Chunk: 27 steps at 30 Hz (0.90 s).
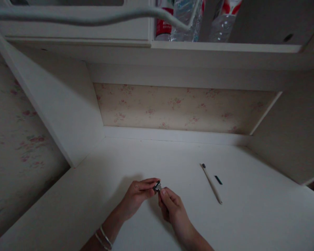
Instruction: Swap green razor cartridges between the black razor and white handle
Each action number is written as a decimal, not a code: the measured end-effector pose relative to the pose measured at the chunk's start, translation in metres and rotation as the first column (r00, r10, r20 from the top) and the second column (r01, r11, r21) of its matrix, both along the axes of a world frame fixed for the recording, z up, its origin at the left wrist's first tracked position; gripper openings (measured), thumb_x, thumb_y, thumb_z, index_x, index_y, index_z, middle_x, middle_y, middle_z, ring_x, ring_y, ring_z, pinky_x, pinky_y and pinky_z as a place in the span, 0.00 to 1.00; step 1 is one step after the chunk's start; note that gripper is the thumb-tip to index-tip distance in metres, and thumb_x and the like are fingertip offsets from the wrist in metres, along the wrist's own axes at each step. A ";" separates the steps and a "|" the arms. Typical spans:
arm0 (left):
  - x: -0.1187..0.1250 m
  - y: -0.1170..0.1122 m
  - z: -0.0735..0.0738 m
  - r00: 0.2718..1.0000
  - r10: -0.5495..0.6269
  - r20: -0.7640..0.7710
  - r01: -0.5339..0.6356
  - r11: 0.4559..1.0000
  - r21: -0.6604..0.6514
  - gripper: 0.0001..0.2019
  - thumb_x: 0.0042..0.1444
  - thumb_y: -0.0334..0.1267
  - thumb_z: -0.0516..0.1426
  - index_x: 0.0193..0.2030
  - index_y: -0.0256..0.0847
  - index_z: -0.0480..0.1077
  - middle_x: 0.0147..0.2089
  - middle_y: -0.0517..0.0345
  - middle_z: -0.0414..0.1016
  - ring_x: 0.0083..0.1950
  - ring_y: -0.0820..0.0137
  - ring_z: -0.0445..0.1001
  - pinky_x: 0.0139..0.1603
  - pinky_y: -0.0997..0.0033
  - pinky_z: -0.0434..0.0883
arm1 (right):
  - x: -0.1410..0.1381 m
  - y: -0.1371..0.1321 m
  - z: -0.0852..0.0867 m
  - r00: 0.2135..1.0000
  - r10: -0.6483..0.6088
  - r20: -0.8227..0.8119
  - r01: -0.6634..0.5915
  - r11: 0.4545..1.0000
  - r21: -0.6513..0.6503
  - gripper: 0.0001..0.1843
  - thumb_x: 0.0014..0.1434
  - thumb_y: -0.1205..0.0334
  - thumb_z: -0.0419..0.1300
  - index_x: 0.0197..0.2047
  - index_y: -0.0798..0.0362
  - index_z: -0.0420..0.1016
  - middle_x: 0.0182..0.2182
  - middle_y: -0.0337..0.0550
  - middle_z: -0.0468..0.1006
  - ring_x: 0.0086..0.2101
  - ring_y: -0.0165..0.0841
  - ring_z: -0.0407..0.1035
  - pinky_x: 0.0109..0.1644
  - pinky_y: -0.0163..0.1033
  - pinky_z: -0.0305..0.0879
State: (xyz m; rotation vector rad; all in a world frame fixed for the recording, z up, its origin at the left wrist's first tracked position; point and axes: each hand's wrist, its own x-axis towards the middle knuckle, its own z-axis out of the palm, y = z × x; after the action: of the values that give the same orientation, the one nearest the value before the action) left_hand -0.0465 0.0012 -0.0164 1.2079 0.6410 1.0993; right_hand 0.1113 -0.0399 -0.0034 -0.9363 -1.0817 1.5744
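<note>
In the head view, a small metal piece [158, 187] is over the near middle of the desk [94, 167]. The left hand [136, 192] pinches it from the left, the right hand [174, 208] from the right. Farther right lies a brush [211, 184], with a dark strip [218, 180] just beside it, right.

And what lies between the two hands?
In the head view, a small silver-and-black object sits between the left hand and right hand, both holding it.
</note>
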 end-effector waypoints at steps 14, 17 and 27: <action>-0.004 0.005 0.000 0.992 -0.103 -0.067 0.105 0.994 0.031 0.11 0.51 0.42 0.64 0.40 0.40 0.79 0.48 0.46 0.77 0.54 0.57 0.71 0.60 0.57 0.61 | 0.013 0.004 0.004 0.967 0.210 -0.147 -0.225 0.969 -0.098 0.25 0.57 0.40 0.59 0.26 0.52 0.59 0.15 0.26 0.54 0.12 0.19 0.41 0.13 0.28 0.35; -0.005 0.005 -0.001 0.992 -0.096 -0.080 0.100 0.994 0.039 0.12 0.51 0.42 0.64 0.41 0.39 0.79 0.51 0.45 0.76 0.55 0.56 0.71 0.62 0.56 0.60 | 0.012 0.004 0.006 0.979 0.181 -0.098 -0.189 0.978 -0.086 0.26 0.57 0.38 0.58 0.25 0.52 0.59 0.15 0.27 0.54 0.11 0.19 0.42 0.12 0.28 0.35; -0.010 0.010 -0.010 0.989 -0.107 -0.105 0.110 0.994 0.019 0.12 0.47 0.40 0.66 0.39 0.41 0.79 0.54 0.45 0.74 0.53 0.58 0.73 0.57 0.59 0.65 | 0.014 0.007 0.004 0.978 0.201 -0.050 -0.204 0.977 -0.065 0.26 0.55 0.38 0.59 0.23 0.53 0.60 0.13 0.27 0.54 0.11 0.20 0.42 0.11 0.29 0.36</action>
State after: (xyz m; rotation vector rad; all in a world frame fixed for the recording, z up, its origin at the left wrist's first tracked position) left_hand -0.0561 0.0108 -0.0264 1.3126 0.6349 0.9603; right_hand 0.1250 -0.0326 0.0008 -0.8549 -1.1264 1.8013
